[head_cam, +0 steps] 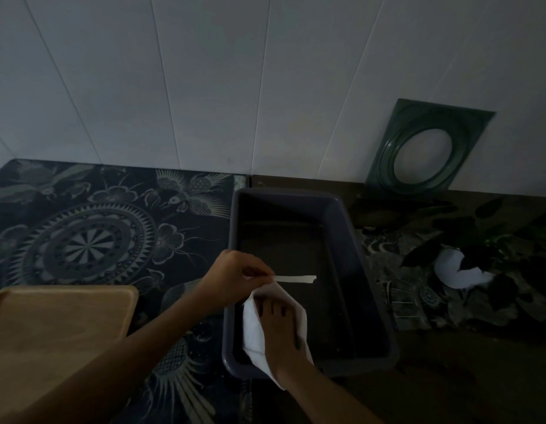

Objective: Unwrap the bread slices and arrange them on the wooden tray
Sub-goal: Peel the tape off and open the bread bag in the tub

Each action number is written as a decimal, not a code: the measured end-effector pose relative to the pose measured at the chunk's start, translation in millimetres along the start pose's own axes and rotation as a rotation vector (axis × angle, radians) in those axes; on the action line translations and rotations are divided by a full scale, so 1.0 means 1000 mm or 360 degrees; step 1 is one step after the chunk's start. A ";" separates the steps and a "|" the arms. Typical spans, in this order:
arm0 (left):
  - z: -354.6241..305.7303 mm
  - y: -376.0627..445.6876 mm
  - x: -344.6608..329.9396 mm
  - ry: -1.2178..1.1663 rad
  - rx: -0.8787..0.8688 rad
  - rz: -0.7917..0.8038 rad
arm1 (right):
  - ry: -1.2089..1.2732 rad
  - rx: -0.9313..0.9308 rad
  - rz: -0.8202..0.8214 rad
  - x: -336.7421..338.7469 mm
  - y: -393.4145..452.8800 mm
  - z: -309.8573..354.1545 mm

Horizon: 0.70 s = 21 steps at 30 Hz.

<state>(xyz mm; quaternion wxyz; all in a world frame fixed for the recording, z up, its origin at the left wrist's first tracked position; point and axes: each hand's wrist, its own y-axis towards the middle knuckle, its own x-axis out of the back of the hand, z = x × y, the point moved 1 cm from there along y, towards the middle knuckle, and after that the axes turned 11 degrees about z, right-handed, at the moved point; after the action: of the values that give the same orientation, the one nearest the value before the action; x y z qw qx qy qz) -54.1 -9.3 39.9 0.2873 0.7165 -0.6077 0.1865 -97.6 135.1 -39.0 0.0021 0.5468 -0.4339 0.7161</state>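
A white paper-wrapped packet [253, 328] is held over the near end of a dark plastic tub [369, 289]. My right hand [281, 328] lies on top of the packet and grips it. My left hand [235, 275] pinches a thin white strip of tape or paper [296, 279] that sticks out to the right from the packet's top. The bread inside is hidden by the wrapping. The wooden tray [60, 319] sits at the near left with nothing on it.
A dark patterned cloth [97, 234] covers the table. A green square frame with a round hole [427, 148] leans on the white wall at the back right. A white crumpled object [455, 270] lies among dark leaves at the right.
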 end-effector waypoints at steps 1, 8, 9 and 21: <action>0.000 -0.001 0.000 -0.0013 -0.0003 -0.0004 | 0.0007 -0.0009 -0.0004 0.002 0.000 -0.001; -0.001 -0.005 0.000 -0.0029 0.0057 -0.0006 | 0.0110 0.0159 -0.0154 0.004 -0.010 0.000; -0.001 -0.005 0.000 -0.0032 0.0073 -0.0004 | 0.0110 0.0168 -0.0169 0.004 -0.010 0.000; 0.002 -0.009 0.000 0.0049 0.0058 -0.0099 | -0.0196 0.0241 -0.0232 0.027 -0.017 -0.005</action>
<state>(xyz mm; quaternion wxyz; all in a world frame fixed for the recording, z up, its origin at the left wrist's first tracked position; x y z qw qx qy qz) -45.7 -9.9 37.0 0.2891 0.7372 -0.5772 0.1994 -104.4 136.2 -7.4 -0.0139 0.6186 -0.3369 0.7097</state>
